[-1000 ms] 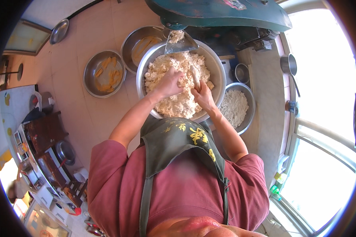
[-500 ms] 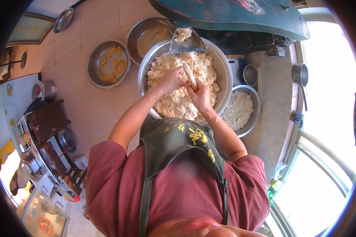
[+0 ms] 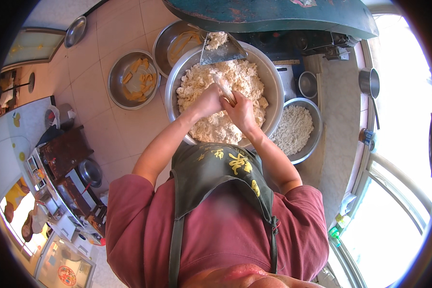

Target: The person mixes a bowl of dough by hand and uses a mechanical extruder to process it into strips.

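Observation:
Both my hands are over a large metal bowl (image 3: 275,91) heaped with pale, crumbly dough (image 3: 246,77). Between them is a long, pale, doughy piece (image 3: 224,88), tilted with its far end up and left. My right hand (image 3: 242,113) is closed around its near end. Fingers of my left hand (image 3: 208,102) curl in against the same piece from the left; their tips are partly hidden. Past the bowl's far rim, a grey metal chute (image 3: 230,54) holds a clump of the same dough.
A blue-green machine (image 3: 273,17) overhangs the far side. Left of the large bowl, two metal bowls (image 3: 111,82) on the tiled floor (image 3: 122,33) hold orange-brown strips (image 3: 140,79). At the right, another bowl (image 3: 317,132) contains white crumbs, beside a small round metal cup (image 3: 307,84) and a stone ledge (image 3: 341,129).
My left hand has closed in nearer to my right hand around the doughy piece. The view has shifted slightly; the bowls stay in place.

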### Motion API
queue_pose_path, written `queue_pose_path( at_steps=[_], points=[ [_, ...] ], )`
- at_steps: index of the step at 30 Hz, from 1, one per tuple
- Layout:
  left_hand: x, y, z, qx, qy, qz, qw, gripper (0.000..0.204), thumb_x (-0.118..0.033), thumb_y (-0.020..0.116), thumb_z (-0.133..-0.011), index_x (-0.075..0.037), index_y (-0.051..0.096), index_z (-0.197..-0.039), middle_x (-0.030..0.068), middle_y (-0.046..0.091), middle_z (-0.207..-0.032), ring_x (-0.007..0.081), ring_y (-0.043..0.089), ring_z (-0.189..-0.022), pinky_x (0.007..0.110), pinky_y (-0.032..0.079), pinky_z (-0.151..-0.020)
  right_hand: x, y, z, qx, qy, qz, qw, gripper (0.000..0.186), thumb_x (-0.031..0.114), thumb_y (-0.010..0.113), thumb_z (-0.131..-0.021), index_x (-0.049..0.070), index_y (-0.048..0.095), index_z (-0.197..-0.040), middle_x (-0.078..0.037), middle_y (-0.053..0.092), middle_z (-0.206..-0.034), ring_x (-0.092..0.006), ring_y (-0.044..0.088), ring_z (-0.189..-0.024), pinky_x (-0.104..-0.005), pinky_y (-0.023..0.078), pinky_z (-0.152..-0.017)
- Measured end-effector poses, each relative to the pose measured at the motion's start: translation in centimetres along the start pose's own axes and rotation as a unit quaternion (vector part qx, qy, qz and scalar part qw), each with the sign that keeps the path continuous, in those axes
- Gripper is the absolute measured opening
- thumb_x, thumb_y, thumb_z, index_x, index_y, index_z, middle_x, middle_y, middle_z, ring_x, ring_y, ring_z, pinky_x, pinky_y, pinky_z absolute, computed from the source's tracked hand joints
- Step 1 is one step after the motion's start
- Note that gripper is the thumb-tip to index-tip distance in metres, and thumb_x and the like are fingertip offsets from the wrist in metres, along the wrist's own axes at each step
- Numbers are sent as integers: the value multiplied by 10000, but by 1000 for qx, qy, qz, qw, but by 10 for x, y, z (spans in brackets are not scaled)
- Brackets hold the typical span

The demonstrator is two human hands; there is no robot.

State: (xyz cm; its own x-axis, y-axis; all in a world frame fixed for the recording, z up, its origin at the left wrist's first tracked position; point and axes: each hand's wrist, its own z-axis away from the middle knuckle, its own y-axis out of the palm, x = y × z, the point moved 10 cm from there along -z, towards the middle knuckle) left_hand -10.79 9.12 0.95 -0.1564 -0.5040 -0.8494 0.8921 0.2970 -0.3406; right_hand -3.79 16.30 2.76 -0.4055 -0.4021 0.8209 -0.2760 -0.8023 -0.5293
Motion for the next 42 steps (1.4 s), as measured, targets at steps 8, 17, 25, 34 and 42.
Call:
queue_pose_path(
  at_steps=[8, 17, 25, 34, 42],
  points=[
    [-7, -3, 5, -105, 108, 54, 987, 451, -52, 733, -771, 14, 578, -1189, 201, 683, -1033, 255, 681, -955, 335, 541, -831, -12, -3, -2, 29, 38, -48, 998, 151, 127, 660, -858, -12, 648, -913, -105, 636, -711, -173, 601, -606, -349, 492, -575],
    [15, 0, 8, -42, 72, 252, 964, 673, -31, 758, -761, -36, 447, -1358, 50, 566, -1024, 132, 552, -944, 292, 495, -783, -34, -4, 13, 94, 167, -287, 938, 219, 165, 645, -913, -33, 659, -1005, -9, 596, -711, -68, 514, -517, -231, 405, -467],
    [26, -5, 5, -125, 55, 46, 990, 427, -36, 716, -798, -101, 550, -1187, 170, 550, -1259, 276, 571, -1157, 376, 489, -944, 11, -51, -33, -16, -53, 41, 998, 277, 211, 613, -923, -51, 601, -1014, -181, 649, -740, -294, 651, -615, -392, 505, -570],
    [27, 9, -12, -115, 19, -105, 988, 442, -59, 657, -823, -75, 493, -1234, 231, 616, -1109, 376, 651, -947, 439, 532, -816, 40, -1, -174, 61, -72, 378, 921, 457, 379, 450, -967, 16, 704, -853, -280, 691, -851, -436, 688, -845, -502, 558, -777],
    [15, 24, -20, -199, 110, 160, 961, 347, -27, 560, -934, -34, 481, -1272, 177, 524, -1260, 314, 633, -1088, 412, 530, -892, 25, 7, -173, 83, -90, 426, 896, 508, 421, 426, -992, 26, 729, -891, -279, 687, -904, -444, 673, -853, -524, 546, -738]
  ],
)
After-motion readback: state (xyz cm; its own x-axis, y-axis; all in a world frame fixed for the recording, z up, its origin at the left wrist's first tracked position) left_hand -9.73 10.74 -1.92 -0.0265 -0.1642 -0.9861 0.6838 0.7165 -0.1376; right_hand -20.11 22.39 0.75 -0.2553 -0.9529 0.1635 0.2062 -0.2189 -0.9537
